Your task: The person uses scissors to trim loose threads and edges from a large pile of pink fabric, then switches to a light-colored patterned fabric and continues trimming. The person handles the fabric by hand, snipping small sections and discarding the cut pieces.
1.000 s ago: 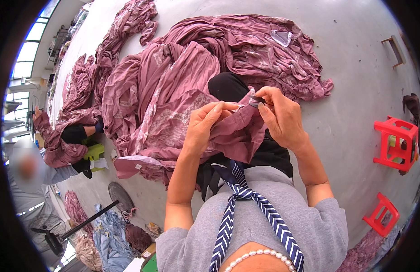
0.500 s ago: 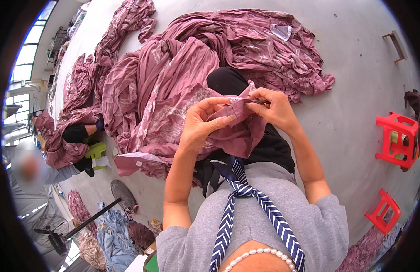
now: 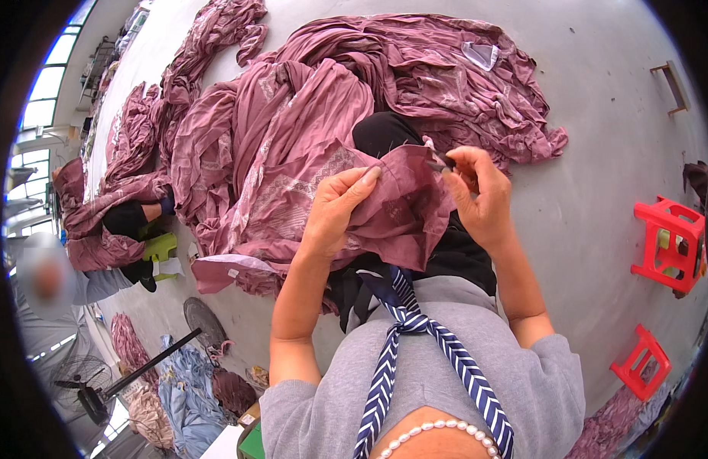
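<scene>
Over my lap spreads mauve patterned fabric (image 3: 300, 187), part of a long crumpled length on the floor. My left hand (image 3: 335, 206) pinches its raised edge between thumb and fingers. Right of it, my right hand (image 3: 480, 191) is closed round small dark thread snips (image 3: 442, 163), mostly hidden by the fingers. Their tip is beside the fabric's right corner; whether the blades touch it I cannot tell.
Mauve fabric heaps (image 3: 461, 92) lie ahead. At right are a red stool (image 3: 670, 243) and another red stool (image 3: 642, 362). A person (image 3: 102, 286) sits at left near a green stool (image 3: 160, 247). A standing fan (image 3: 92, 404) and blue cloth (image 3: 187, 402) are lower left.
My hands have moved apart. My left hand has shifted its pinch upward and spread the fabric edge, while the right has drawn slightly to the right with the snips.
</scene>
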A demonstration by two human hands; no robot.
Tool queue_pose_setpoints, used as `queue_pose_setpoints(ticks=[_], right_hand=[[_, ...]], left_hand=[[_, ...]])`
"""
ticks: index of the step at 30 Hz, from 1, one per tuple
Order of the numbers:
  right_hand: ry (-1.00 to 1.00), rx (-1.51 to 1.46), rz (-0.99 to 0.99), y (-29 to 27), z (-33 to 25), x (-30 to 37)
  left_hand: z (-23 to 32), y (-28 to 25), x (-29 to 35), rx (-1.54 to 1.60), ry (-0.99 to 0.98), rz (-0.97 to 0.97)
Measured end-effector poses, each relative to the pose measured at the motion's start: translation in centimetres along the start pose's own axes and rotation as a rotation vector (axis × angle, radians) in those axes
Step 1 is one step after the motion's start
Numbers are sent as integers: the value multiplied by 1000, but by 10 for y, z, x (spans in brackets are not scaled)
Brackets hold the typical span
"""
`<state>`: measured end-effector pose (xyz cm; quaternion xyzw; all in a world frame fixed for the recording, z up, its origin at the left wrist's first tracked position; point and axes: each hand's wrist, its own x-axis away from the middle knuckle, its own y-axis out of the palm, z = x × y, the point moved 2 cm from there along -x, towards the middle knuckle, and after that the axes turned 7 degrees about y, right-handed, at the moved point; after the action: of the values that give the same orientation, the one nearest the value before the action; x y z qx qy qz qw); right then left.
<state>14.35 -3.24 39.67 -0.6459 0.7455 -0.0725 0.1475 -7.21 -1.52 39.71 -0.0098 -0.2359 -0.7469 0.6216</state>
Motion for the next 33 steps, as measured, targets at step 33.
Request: queue_pose_setpoints(ticks=[33], right_hand=[[-176, 32, -170, 9, -13, -14]], left_hand=[[12, 5, 8, -87, 66, -136]])
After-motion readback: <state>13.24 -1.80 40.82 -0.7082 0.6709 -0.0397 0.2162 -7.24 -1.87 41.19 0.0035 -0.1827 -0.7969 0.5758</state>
